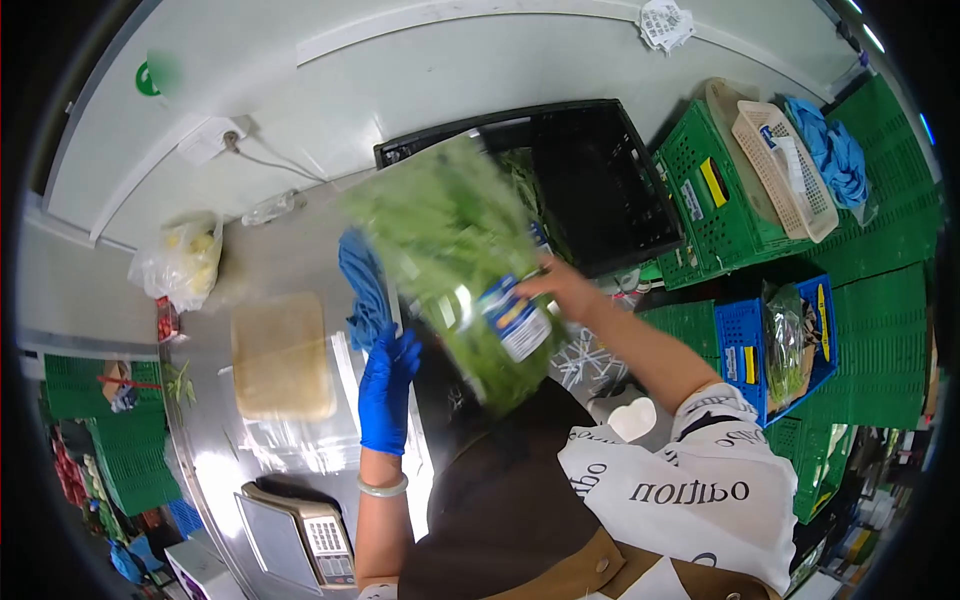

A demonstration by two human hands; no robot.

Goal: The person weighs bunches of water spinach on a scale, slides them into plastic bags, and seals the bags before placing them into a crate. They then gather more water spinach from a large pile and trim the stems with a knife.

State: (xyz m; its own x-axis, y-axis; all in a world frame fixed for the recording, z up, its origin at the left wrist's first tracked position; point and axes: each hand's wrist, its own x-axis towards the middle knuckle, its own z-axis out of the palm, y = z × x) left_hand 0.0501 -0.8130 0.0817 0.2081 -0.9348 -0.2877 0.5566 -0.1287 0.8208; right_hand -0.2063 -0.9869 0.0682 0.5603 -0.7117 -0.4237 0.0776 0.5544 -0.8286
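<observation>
A large clear bag of leafy greens (450, 230) with a blue and white label hangs tilted in front of me, a little blurred. Its right side is gripped by my right hand (565, 290), which is bare, with the fingers over the edge beside the label. My left hand (388, 385), in a blue glove, is left of the bag with its fingers stretched upward and nothing visible in them. Just above those fingers lies a crumpled blue cloth (362, 285). Behind the bag stands a black crate (600, 180), in which more bagged greens (522, 185) partly show.
A cutting board (280, 355) and a scale (300, 535) are on the metal table at left. A plastic bag with yellowish contents (180, 260) sits farther back. Green crates (715, 190) and a blue crate (740, 345) stand at right, with a cream basket (800, 195) on top.
</observation>
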